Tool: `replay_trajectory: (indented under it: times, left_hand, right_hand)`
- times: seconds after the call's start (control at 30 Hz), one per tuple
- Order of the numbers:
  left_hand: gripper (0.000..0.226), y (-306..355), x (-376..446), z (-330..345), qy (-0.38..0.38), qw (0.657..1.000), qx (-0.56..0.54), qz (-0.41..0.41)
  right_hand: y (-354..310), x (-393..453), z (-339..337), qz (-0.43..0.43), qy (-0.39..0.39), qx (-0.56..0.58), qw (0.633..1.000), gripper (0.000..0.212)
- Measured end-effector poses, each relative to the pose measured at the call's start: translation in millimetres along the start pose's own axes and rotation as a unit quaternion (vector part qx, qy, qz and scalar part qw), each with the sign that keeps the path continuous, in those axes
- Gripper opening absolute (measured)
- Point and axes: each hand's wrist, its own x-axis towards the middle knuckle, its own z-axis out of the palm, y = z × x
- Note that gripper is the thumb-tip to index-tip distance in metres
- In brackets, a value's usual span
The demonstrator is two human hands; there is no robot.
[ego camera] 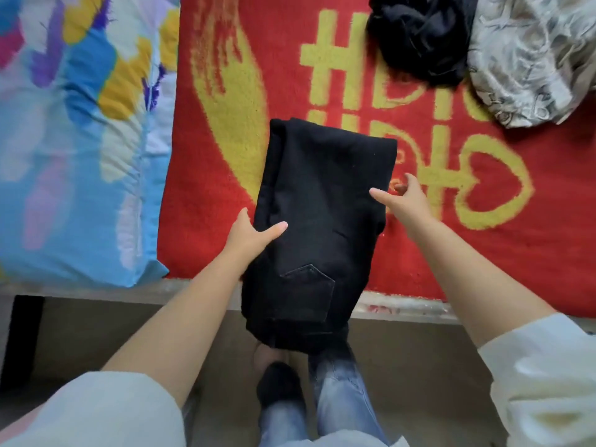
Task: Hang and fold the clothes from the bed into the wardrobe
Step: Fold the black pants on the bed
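**Folded black jeans at bed edge, ready for pickup**

Bed scene, head view: red blanket (419,253) with yellow lettering covers the mattress, blue patterned pillow (74,156) at 9 o'clock. Unsorted pile at 1–2 o'clock: crumpled black garment (422,37) touching a grey-white patterned garment (532,59). Both not yet handled.

Task item: folded black jeans (319,221), centre frame, lying on the blanket with the near end overhanging the bed edge (129,288). Back pocket faces up near the 6 o'clock end. Long axis runs roughly 6 to 12, tilted slightly toward 1. Fold edge at the far end, pocket/waist end toward the person.

Hands:
- left hand (248,233): at the 9 o'clock edge of the jeans, thumb on top; other fingers are hidden, apparently under the stack. Reads as gripping the side.
- right hand (403,198): at the 3 o'clock edge, fingers loosely curled, one finger touching the top face. Can't confirm a grip; looks released or only steadying.

Step judgement: folding of this pair looks done; the current step is squaring up or starting the lift.

Next move needs: right fingers under the 3 o'clock edge to match the left, lift level so layers don't slide, then carry to the wardrobe (not in view). Risk: overhanging end droops and unfolds if lifted by one side only.
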Motion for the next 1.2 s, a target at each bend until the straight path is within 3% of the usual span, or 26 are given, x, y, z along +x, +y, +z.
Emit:
replay_trajectory:
  times: [0.1,0.2,0.27,0.37,0.5,0.63,0.73,0.83,0.93,1.0,1.1,1.2]
  left_hand:
    - [0.085,22.9,29.5,11.3,0.02,0.999,-0.024,0.007]
    - [0.062,38.1,41.6,27.5,-0.019,0.996,-0.082,0.028]
    - [0.054,49.3,45.2,31.4,-0.054,0.983,-0.174,-0.037]
    - [0.045,59.8,45.6,22.3,-0.113,0.967,-0.215,-0.078]
    - [0.045,99.7,33.9,-1.8,-0.122,0.962,-0.244,-0.02]
    - [0.047,172.3,44.6,-31.8,-0.097,0.961,-0.242,0.093]
    - [0.048,222.7,56.2,-42.8,-0.006,0.965,-0.207,0.159]
    - [0.043,240.1,65.4,-49.2,0.069,0.967,-0.178,0.167]
    - [0.039,221.2,60.2,-54.6,0.057,0.975,-0.175,0.127]
    - [0.032,199.5,49.0,-54.1,0.043,0.971,-0.215,0.09]
    - [0.033,153.2,38.3,-58.3,0.02,0.959,-0.283,-0.008]
    - [0.03,97.5,31.7,-61.2,0.011,0.952,-0.294,-0.084]
  right_hand:
    - [-5.8,40.6,6.6,0.056,-0.07,0.14,0.986,0.077]
    - [-13.1,53.2,15.6,0.079,-0.165,0.271,0.945,0.039]
    - [-24.2,58.2,14.0,0.106,-0.205,0.264,0.936,0.024]
    - [-41.0,66.7,2.1,0.084,-0.26,0.246,0.93,0.025]
    - [-89.5,63.5,-19.7,-0.036,-0.26,0.265,0.928,0.036]
    - [-160.4,72.9,-44.2,-0.123,-0.271,0.354,0.887,0.04]
    - [-206.9,81.4,-59.8,-0.177,-0.223,0.352,0.892,0.046]
    - [-219.2,78.8,-73.7,-0.237,-0.219,0.314,0.893,0.047]
    - [-185.1,64.5,-70.5,-0.274,-0.234,0.25,0.899,0.049]
    - [-143.1,57.9,-59.7,-0.343,-0.251,0.113,0.898,0.05]
    - [-84.8,51.1,-31.0,-0.475,-0.249,-0.119,0.836,0.064]
    - [-38.1,40.4,-1.2,-0.585,-0.158,-0.346,0.716,0.069]
